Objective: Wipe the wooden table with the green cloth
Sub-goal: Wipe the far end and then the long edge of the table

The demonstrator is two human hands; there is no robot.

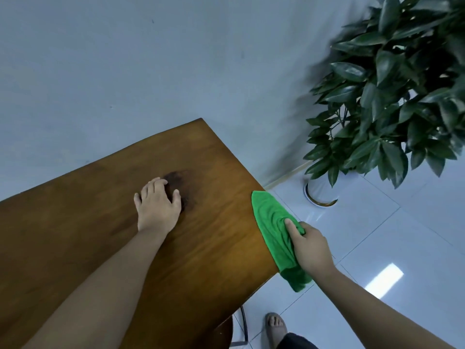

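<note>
Bench [100, 235]: brown wood with visible grain, seen from above at a slant; its far corner points at the pale wall [125, 59].
Green cloth [273, 222]: bunched lengthwise along the bench's right edge. Its upper end lies flat at that edge and its lower end hangs off the edge, below the hand that holds it.
Right hand [310, 248]: just off the bench's right edge and clenched around the cloth. The thumb [292, 229] lies pressed along the top of the fabric; the other fingers are tucked out of sight underneath.
Left hand [157, 205]: palm down on the middle of the bench top and holding nothing. Its fingers [153, 183] are spread and loosely bent, with the tips on the wood.
Dark stain [182, 183]: a blotchy patch on the bench top (darker than the grain around it), just beyond the left fingertips, with the left thumb on its near edge.
Potted plant [392, 84]: dark glossy leaves, well beyond the bench's right edge; its white pot [318, 192] stands on the floor near the bench's far right corner.
Floor [402, 235]: glossy white tiles to the right of the bench, showing a bright reflection.
Foot [275, 326]: in an open-toed sandal on the tiles, beside the bench's near right end.
Seat [224, 333]: dark and rounded, partly under the bench's near edge; I cannot tell what kind.
</note>
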